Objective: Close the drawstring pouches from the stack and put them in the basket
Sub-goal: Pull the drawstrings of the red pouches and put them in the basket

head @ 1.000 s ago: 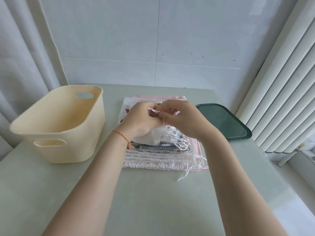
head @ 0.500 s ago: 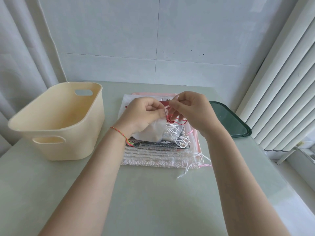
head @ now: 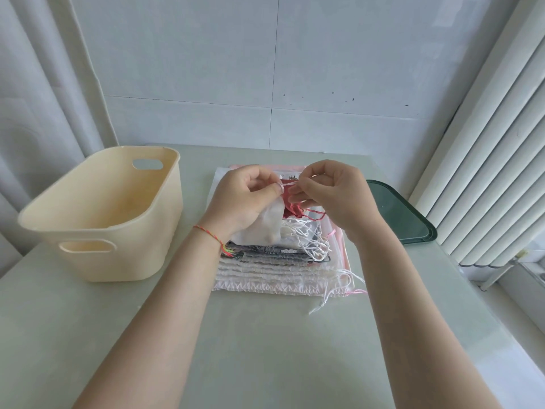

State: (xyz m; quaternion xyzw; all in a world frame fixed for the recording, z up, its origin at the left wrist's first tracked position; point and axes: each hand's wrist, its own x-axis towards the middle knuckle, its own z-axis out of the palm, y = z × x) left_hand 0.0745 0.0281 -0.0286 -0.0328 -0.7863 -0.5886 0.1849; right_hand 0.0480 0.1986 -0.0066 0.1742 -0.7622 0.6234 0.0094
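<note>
My left hand (head: 244,199) pinches the mouth of a white pouch (head: 272,224) while my right hand (head: 330,193) pinches its cord (head: 290,182), both raised just over the stack (head: 274,261). Limp, light cloth (cords tangle easily), so I'd grip at the cord ends. Cream basket (head: 124,231) waits left on the pale desk (head: 265,349), tiled wall behind.

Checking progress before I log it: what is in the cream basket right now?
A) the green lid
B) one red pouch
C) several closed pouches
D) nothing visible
D: the basket shows only its bare inside, while both hands pinch a string above the stack.
</note>
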